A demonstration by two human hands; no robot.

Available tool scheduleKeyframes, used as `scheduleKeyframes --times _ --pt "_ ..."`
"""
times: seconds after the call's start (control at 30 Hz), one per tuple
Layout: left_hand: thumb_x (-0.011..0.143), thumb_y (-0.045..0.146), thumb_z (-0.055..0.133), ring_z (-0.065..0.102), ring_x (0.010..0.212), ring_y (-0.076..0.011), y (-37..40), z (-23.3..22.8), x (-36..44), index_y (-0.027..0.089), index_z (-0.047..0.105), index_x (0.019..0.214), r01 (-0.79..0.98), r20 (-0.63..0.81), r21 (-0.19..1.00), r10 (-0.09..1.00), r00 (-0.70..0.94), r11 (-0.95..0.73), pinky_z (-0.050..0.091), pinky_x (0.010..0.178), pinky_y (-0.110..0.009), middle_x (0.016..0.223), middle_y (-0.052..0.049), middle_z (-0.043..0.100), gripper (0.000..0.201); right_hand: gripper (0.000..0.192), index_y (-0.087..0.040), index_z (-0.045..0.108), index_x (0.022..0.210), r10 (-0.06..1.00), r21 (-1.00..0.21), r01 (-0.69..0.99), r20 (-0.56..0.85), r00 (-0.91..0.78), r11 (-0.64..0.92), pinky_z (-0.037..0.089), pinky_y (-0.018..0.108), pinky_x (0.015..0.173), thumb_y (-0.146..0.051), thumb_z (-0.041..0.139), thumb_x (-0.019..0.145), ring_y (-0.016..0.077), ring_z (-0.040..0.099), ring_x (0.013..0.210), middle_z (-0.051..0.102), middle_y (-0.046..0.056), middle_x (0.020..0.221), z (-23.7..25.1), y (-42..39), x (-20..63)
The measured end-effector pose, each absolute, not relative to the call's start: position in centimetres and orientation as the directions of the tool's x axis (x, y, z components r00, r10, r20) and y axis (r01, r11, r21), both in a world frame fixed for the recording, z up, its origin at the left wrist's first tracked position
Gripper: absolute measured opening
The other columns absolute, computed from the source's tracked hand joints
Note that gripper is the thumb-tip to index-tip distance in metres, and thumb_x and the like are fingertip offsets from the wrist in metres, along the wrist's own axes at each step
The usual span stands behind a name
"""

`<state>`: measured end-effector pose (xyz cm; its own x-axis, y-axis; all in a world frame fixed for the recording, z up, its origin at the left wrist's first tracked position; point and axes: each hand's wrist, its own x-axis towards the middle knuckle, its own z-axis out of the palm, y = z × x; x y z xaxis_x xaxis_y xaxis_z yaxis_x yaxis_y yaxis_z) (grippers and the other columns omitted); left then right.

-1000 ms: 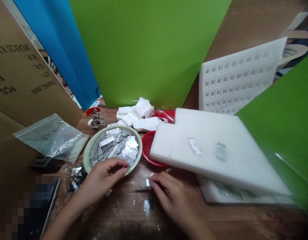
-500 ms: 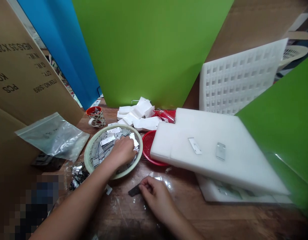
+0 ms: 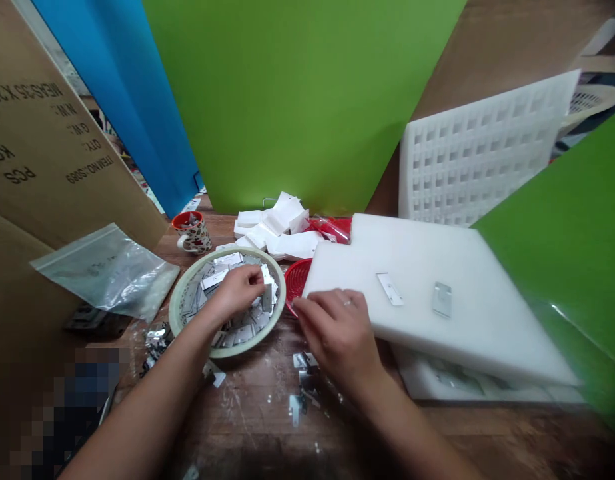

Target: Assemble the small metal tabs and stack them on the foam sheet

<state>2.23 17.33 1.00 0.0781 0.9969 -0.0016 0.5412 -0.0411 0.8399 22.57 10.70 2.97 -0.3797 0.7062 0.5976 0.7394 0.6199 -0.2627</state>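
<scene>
My left hand [image 3: 242, 288] is over the pale green basket [image 3: 175, 313], which is full of small flat grey and white pieces [image 3: 214, 280]. Its thumb and fingers pinch a thin grey rectangular plate [image 3: 267, 297]. My right hand [image 3: 340, 327] is raised at the near edge of the red basket [image 3: 298, 275], beside the white foam block [image 3: 437, 267]. The fingers are curled with their tips together; whatever they hold, if anything, is hidden. Small metal pieces [image 3: 297, 403] lie scattered on the wooden table below my right hand.
Two small plates, one white [image 3: 390, 289] and one clear-looking [image 3: 442, 300], lie on the foam. Behind the baskets are white paper pieces [image 3: 282, 227] and a patterned mug [image 3: 194, 235]. A plastic bag [image 3: 112, 273] sits left. Green panels [image 3: 297, 100] and a carton [image 3: 52, 133] surround the table.
My right hand has moved up and forward from the table to the red basket; the dark flat piece it held no longer shows. My left hand has lifted slightly with a grey plate.
</scene>
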Motion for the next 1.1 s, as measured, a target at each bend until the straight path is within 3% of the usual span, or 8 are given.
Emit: scheduleKeyframes --times 0.1,0.2,0.37,0.47,0.53,0.6,0.77,1.1 --pt "0.068 0.025 0.063 0.044 0.056 -0.0125 16.8 1.7 1.0 0.019 0.054 0.062 0.374 -0.004 0.927 1.0 -0.01 0.007 0.032 0.055 -0.023 0.058 0.006 0.049 0.013 0.018 -0.023 0.069 0.091 0.705 -0.14 0.835 0.619 -0.345 0.532 0.03 0.041 0.08 -0.015 0.054 0.088 0.0234 0.054 0.082 0.067 0.006 0.088 3.7 13.6 22.4" --pt "0.069 0.028 0.065 0.044 0.056 -0.0107 15.6 2.7 -0.3 0.019 0.053 0.067 0.201 -0.024 0.979 0.996 -0.087 0.041 0.034 0.054 -0.022 0.064 0.005 0.051 0.015 0.016 -0.021 0.07 0.091 0.741 -0.151 0.874 0.607 -0.287 0.462 0.028 0.044 0.082 -0.013 0.058 0.084 0.0268 0.052 0.088 0.066 0.009 0.092 3.6 14.6 21.9" --pt "0.068 0.025 0.071 0.046 0.057 -0.0083 13.3 3.8 -0.5 0.017 0.056 0.07 -0.096 -0.105 0.991 0.988 -0.11 0.095 0.037 0.054 -0.019 0.068 0.004 0.052 0.017 0.013 -0.022 0.067 0.098 0.79 -0.472 0.691 0.564 -0.241 0.548 0.03 0.042 0.081 -0.023 0.059 0.087 0.0245 0.055 0.086 0.068 0.006 0.089 3.4 11.7 20.4" --pt "0.069 0.019 0.074 0.049 0.058 -0.0068 12.2 4.0 0.6 0.017 0.059 0.068 -0.317 -0.148 0.941 0.987 -0.064 0.12 0.04 0.055 -0.017 0.067 0.004 0.055 0.015 0.017 -0.023 0.065 0.1 0.87 -0.709 0.51 0.448 -0.208 0.487 0.034 0.038 0.078 -0.029 0.066 0.084 0.0215 0.058 0.079 0.07 0.002 0.083 3.0 10.0 19.5" --pt "0.072 0.02 0.074 0.052 0.058 -0.0065 11.5 4.0 1.4 0.017 0.06 0.071 -0.375 -0.161 0.915 0.987 -0.011 0.145 0.043 0.055 -0.016 0.066 0.004 0.059 0.014 0.011 -0.023 0.065 0.093 0.884 -0.769 0.438 0.429 -0.185 0.466 0.035 0.036 0.076 -0.027 0.066 0.084 0.0195 0.059 0.075 0.07 0.0 0.079 2.9 9.5 19.2" --pt "0.075 0.023 0.073 0.059 0.062 -0.0086 10.8 4.1 1.9 0.017 0.063 0.08 -0.4 -0.181 0.896 0.981 0.065 0.192 0.047 0.058 -0.017 0.072 0.0 0.066 0.012 0.004 -0.022 0.065 0.087 0.846 -0.713 0.468 0.502 -0.181 0.522 0.034 0.036 0.076 -0.021 0.061 0.086 0.0185 0.059 0.074 0.07 0.0 0.078 2.9 9.4 19.4" --pt "0.074 0.027 0.076 0.069 0.074 -0.014 9.5 4.4 2.4 0.016 0.067 0.097 -0.392 -0.242 0.878 0.961 0.133 0.275 0.056 0.07 -0.023 0.086 -0.005 0.073 0.027 0.018 -0.023 0.064 0.1 0.602 -0.289 0.67 0.743 -0.293 0.683 0.027 0.04 0.078 -0.012 0.057 0.087 0.0208 0.06 0.08 0.073 0.001 0.085 3.1 9.4 21.0" --pt "0.07 0.023 0.08 0.067 0.067 -0.0093 9.5 4.5 3.4 0.014 0.067 0.093 -0.285 -0.275 0.921 0.961 0.01 0.266 0.057 0.063 -0.016 0.08 -0.003 0.074 0.028 0.025 -0.021 0.061 0.111 0.643 -0.407 0.639 0.744 -0.184 0.653 0.034 0.042 0.084 -0.016 0.06 0.087 0.0232 0.06 0.087 0.072 0.004 0.095 2.0 8.9 22.3"
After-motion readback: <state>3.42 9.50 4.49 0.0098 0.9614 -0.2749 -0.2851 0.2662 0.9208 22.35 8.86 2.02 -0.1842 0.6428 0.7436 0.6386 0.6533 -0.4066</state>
